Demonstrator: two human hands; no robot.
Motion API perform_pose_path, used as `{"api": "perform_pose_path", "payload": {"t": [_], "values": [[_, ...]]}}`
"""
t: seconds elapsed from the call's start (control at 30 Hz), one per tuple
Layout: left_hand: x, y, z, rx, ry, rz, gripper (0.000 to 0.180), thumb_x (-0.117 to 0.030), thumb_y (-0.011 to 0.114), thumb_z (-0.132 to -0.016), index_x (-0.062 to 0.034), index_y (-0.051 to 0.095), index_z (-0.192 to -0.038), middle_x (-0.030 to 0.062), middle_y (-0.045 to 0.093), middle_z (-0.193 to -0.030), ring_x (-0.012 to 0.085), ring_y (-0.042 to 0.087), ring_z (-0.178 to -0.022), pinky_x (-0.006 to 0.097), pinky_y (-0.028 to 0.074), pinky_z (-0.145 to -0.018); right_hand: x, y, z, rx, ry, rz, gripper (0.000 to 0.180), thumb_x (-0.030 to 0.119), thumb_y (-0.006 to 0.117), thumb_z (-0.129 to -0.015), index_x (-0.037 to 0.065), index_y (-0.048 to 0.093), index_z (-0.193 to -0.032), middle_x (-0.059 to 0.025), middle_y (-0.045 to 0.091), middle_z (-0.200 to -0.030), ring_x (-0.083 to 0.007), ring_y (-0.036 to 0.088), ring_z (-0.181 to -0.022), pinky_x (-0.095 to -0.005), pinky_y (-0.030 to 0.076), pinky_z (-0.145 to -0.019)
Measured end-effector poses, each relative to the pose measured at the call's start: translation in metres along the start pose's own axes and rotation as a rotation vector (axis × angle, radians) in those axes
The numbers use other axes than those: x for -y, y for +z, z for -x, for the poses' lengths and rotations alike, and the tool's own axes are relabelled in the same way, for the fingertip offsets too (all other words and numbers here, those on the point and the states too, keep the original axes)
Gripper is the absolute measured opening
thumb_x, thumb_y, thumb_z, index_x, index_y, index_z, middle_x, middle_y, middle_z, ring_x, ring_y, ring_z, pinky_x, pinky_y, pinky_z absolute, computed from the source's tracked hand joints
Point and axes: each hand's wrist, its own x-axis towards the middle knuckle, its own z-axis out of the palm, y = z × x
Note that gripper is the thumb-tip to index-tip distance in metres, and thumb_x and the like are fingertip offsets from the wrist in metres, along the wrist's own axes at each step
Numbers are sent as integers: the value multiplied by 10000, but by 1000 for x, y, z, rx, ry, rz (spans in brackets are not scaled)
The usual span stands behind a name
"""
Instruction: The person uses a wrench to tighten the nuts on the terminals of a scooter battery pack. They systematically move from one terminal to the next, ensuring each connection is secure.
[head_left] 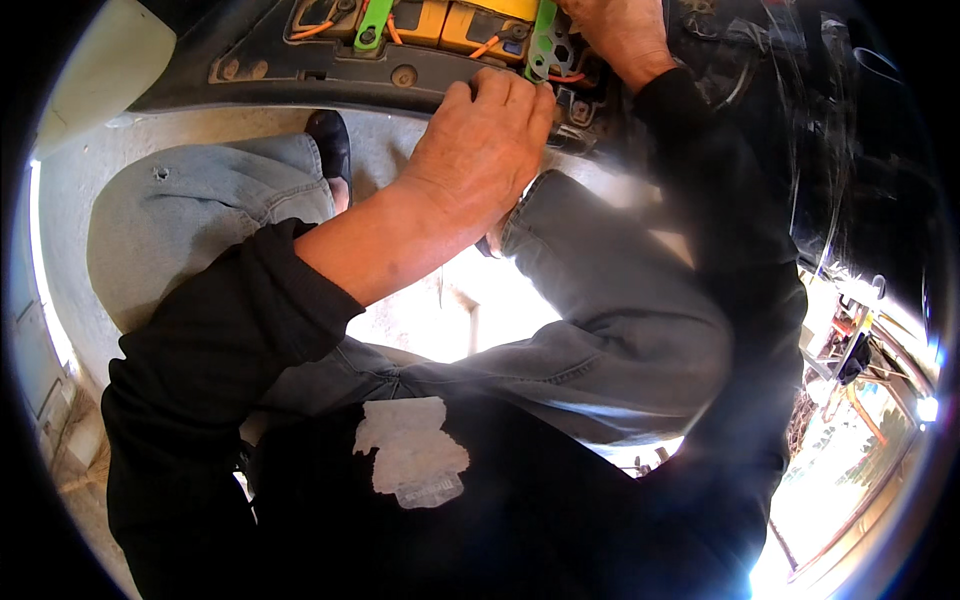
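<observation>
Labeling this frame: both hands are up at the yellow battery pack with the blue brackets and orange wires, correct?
Not quite: the brackets are green, not blue, per the head view. The left hand and right hand are indeed at the yellow battery pack with orange wires.

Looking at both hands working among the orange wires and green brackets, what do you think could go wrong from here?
The left hand presses beside the right-hand green bracket, near thin orange wires; a slip might snag one. The right hand covers part of the yellow block, so the work there is partly hidden and a fumble is likelier.
</observation>
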Motion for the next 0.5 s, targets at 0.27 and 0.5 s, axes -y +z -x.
{"api": "perform_pose_path", "payload": {"t": [0.27,0.5], "values": [[1,-3,-2,66,-14,14,541,-122,597,-851,61,569,-1360,140,573,-1073,267,552,-1024,363,466,-820,-12,10,6,-90,-140,232,405,322,816,-812,-36,746,-986,-278,713,-866,-429,713,-802,-457,580,-701],[1,0,-3,80,-32,32,549,-126,609,-849,40,570,-1370,116,567,-1094,257,541,-1045,356,454,-809,0,1,9,39,6,340,388,361,803,-825,-6,747,-938,-263,704,-830,-404,710,-770,-461,568,-667]]}}
